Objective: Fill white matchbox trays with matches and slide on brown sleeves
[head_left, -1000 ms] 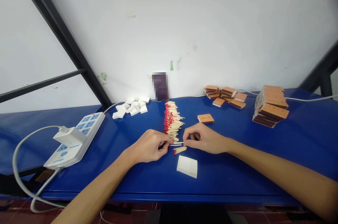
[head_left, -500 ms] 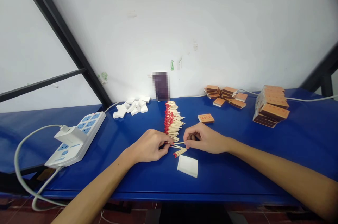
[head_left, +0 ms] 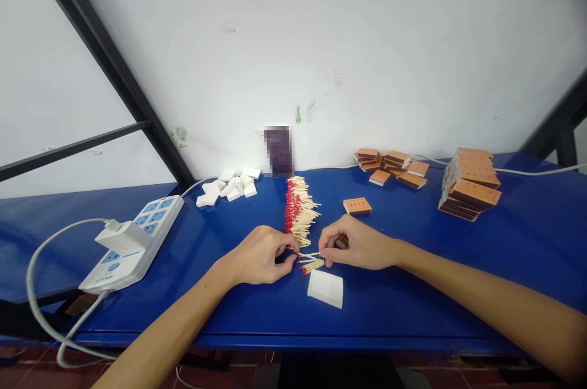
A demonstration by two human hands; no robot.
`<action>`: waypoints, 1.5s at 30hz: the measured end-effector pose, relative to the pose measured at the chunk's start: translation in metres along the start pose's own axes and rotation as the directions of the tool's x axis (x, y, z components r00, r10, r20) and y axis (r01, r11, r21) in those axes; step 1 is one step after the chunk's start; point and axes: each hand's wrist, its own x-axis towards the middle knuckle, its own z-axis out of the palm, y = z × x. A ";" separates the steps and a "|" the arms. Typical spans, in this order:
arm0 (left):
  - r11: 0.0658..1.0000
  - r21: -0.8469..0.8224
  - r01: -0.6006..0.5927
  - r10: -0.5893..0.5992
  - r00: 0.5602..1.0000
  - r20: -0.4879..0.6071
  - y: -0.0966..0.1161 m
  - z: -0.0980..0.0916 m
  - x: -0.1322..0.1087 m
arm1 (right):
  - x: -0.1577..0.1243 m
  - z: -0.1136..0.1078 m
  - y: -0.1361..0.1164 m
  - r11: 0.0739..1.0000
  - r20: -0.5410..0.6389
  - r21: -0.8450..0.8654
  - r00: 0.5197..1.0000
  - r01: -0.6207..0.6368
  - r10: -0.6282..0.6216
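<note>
I'm pinching the loose matches (head_left: 310, 260) from both ends, left hand (head_left: 261, 257) fingertips closed on the red heads, right hand (head_left: 354, 246) on the bare tips, at six o'clock of the match row (head_left: 297, 208). Light, even pressure seems best, squaring them level above the white tray (head_left: 325, 288).

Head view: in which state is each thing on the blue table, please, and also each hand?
left hand, pinched on few matches
right hand, pinched on their other end
match pile, lying in a row, red heads leftward
white tray, lying flat, apart from both hands
single matchbox, closed, lying flat
matchbox stack, piled up, uneven
power strip, one plug inserted
</note>
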 end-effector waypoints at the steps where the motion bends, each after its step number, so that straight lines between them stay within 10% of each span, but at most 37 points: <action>1: 1.000 -0.007 0.000 0.000 1.000 0.000 0.000 0.000 0.000 | 0.000 0.000 -0.001 1.000 0.012 0.006 1.000 0.003 -0.003; 25: 0.993 -0.110 -0.033 0.035 0.999 0.012 -0.001 0.003 -0.001 | 0.000 0.007 -0.006 1.000 0.014 0.016 1.000 0.010 -0.010; 34: 0.999 0.040 -0.012 0.016 0.996 -0.089 -0.009 0.001 0.000 | 0.003 0.003 0.011 0.874 -0.140 -0.481 0.978 0.069 -0.154; 45: 0.999 -0.011 -0.031 0.030 0.998 -0.063 -0.007 0.000 -0.002 | 0.006 0.003 0.013 0.815 -0.054 -0.576 0.992 0.060 -0.111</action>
